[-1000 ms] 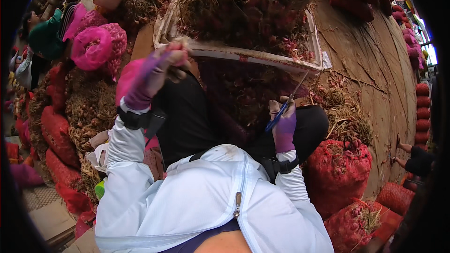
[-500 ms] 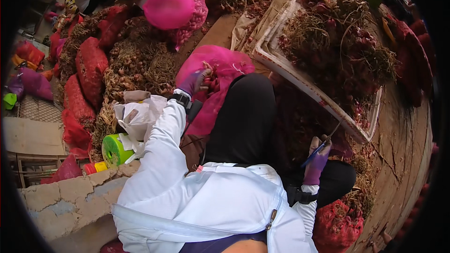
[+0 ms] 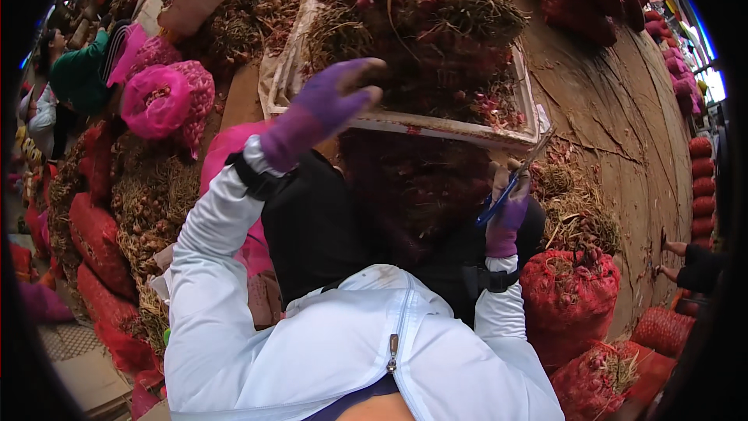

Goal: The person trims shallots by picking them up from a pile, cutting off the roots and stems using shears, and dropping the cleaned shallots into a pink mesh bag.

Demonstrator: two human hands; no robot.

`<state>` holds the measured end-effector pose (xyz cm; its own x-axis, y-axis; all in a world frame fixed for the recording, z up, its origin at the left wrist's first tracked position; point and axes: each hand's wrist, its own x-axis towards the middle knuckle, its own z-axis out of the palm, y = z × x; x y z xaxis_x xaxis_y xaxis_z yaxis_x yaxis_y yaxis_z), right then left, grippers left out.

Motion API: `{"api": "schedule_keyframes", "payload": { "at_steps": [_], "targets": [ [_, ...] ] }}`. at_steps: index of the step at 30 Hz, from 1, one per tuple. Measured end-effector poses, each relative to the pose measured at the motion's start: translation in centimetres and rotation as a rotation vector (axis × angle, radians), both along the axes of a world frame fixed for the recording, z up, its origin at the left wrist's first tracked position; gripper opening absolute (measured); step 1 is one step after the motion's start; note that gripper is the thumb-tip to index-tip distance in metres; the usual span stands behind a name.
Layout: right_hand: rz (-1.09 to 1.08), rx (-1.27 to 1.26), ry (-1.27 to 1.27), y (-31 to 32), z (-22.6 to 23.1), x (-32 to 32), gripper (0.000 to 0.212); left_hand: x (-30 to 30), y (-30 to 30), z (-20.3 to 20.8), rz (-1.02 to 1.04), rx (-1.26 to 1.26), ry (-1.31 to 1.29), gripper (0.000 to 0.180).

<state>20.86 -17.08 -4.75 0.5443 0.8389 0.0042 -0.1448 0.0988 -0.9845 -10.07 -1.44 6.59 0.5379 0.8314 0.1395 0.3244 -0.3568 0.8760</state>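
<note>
My left hand (image 3: 331,105), in a purple glove with darker fingertips, is raised at the near left corner of a white tray (image 3: 436,129). Its fingers are stretched out, thumb apart, and nothing shows in them. Heaped in the tray are shallots (image 3: 436,35) with dry stalks and roots. On the right, by my knee, my gloved right hand (image 3: 508,206) is closed round blue-handled scissors (image 3: 499,199), whose blades point up past the tray's near right corner. A pink mesh bag (image 3: 226,156) lies beside my left leg, partly hidden by my left arm.
Red mesh sacks (image 3: 571,300) stand at my right. At the left lie more red sacks (image 3: 105,245), heaped dry bulbs (image 3: 156,195) and a filled pink mesh bag (image 3: 167,101). A person in green (image 3: 82,70) is at the far left; another person's dark sleeve (image 3: 701,269) shows at the right edge.
My left hand has left the pink mesh bag, where shallots were at its fingers, and moved toward the tray. My right hand keeps the scissors. The view has swung right.
</note>
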Motion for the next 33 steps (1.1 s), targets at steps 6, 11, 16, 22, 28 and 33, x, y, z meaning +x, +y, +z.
{"api": "schedule_keyframes", "payload": {
  "at_steps": [6,11,16,22,28,33],
  "targets": [
    [-0.033,-0.13,-0.06,-0.1,2.6,-1.8,0.029,18.0,5.5,-4.7,-0.389,0.371,0.455,0.046],
    [0.022,-0.1,0.044,-1.3,2.6,-1.5,0.027,24.2,8.5,-8.8,-0.384,0.374,0.892,0.023],
    [0.03,-0.074,0.262,-1.6,2.6,-0.6,0.027,23.1,9.7,-9.4,-0.289,0.44,0.568,0.035],
    [0.043,-0.027,0.284,-0.7,3.8,-0.4,0.044,19.4,3.3,-3.3,-0.259,-0.194,0.183,0.04],
    [0.094,-0.01,0.225,0.8,4.8,-2.2,0.053,14.3,-3.6,-3.9,-0.456,-0.904,-0.005,0.04],
    [0.23,-0.061,0.241,-0.2,3.9,-3.8,0.051,11.5,-6.5,-7.4,-0.44,-1.259,-0.365,0.042]
  ]
}}
